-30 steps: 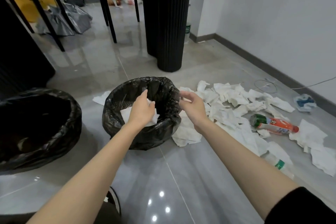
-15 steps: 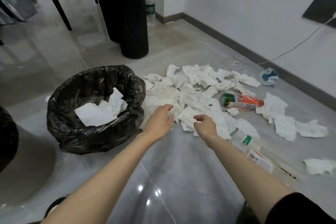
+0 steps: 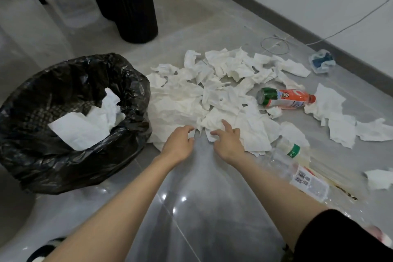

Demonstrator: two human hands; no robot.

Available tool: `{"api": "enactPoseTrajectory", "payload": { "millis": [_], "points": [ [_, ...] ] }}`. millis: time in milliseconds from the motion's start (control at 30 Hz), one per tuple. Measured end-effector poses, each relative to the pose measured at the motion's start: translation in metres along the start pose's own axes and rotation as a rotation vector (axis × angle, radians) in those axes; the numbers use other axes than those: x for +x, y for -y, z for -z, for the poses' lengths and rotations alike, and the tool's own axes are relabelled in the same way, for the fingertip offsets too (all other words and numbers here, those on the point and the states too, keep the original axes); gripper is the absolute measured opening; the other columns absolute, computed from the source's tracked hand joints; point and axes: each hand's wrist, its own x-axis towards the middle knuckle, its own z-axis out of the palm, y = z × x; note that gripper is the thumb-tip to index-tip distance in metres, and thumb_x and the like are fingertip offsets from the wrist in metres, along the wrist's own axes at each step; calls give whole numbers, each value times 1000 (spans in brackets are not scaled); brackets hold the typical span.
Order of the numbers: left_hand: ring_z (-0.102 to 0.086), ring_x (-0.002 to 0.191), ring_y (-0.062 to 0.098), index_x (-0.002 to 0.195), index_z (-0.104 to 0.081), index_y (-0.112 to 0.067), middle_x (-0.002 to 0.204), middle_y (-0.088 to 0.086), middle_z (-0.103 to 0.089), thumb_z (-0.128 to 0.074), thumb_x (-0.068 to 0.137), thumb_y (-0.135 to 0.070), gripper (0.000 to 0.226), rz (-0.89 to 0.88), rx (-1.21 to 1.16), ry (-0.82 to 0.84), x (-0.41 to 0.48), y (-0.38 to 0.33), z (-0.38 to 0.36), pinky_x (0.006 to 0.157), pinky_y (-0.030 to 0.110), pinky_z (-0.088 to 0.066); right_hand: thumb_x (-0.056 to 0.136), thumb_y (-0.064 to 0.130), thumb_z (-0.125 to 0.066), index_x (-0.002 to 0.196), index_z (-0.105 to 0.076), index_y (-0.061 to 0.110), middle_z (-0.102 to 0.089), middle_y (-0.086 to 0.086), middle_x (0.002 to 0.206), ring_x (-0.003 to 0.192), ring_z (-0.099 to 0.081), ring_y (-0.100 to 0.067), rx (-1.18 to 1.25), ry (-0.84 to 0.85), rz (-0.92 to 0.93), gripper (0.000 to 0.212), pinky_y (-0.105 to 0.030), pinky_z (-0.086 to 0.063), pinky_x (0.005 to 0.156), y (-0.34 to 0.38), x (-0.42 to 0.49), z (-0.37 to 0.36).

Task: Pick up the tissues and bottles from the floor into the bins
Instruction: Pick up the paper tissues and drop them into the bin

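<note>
Tissues (image 3: 212,95), white and crumpled, lie in a loose heap on the grey tiled floor (image 3: 202,208), immediately right of a bin (image 3: 131,83) lined with a black bag; the heap's left edge touches the bin wall. Binned tissues (image 3: 85,127) already rest inside it. Left hand (image 3: 178,144): at the heap's near edge, fingers curled, thumb and forefinger on either side of a tissue corner; whether they actually pinch it cannot be told. Right hand (image 3: 228,144): just beside the left, forefinger and thumb spread, fingertips resting on a tissue, nothing gripped. An orange-labelled bottle (image 3: 285,99) lies on its side at the heap's right edge. A clear bottle (image 3: 297,168) with a green cap lies near the right forearm. A black fluted column (image 3: 127,2) stands behind the bin, well apart from the heap.
</note>
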Motion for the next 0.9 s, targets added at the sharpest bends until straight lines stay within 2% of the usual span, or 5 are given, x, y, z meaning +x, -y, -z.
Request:
{"api": "enactPoseTrajectory", "payload": {
  "millis": [300, 433, 567, 700, 900],
  "points": [
    [-44, 127, 22, 138, -43, -13, 140, 8, -44, -42, 95, -13, 42, -1, -50, -21, 14, 0, -5, 102, 29, -35, 83, -1, -45, 130, -50, 17, -37, -6, 144, 119, -32, -30, -28, -388, 66, 51, -32, -37, 93, -5, 16, 3],
    [-45, 126, 22, 137, -44, -14, 140, 7, -44, -43, 95, -13, 42, -6, -47, -26, 15, 3, -2, 102, 30, -35, 86, 0, -47, 145, -30, 19, -21, -6, 155, 137, -20, -32, -213, -160, 133, 65, -38, -35, 102, 0, 30, 13],
    [-46, 126, 23, 137, -43, -14, 141, 7, -44, -42, 96, -12, 42, 10, -37, -24, 14, 8, 2, 103, 32, -37, 86, 0, -48, 135, -40, 10, -40, -13, 132, 119, -39, -31, -202, -30, 2, 51, -36, -42, 91, -4, 35, 11],
    [-48, 124, 23, 137, -44, -13, 139, 7, -47, -43, 96, -13, 41, 16, -80, -11, 12, 10, 1, 104, 33, -39, 83, -4, -46, 105, -58, 8, -41, -10, 120, 105, -46, -27, -46, -111, 4, 28, -36, -47, 78, -19, 24, 4],
    [-51, 119, 22, 137, -45, -15, 137, 4, -50, -46, 95, -12, 41, 19, -150, -19, 2, 14, 2, 101, 32, -42, 89, 5, -48, 95, -58, 11, -58, -4, 99, 86, -54, -22, 243, -310, 21, 14, -27, -37, 70, -23, 11, 14]
  ]
}}
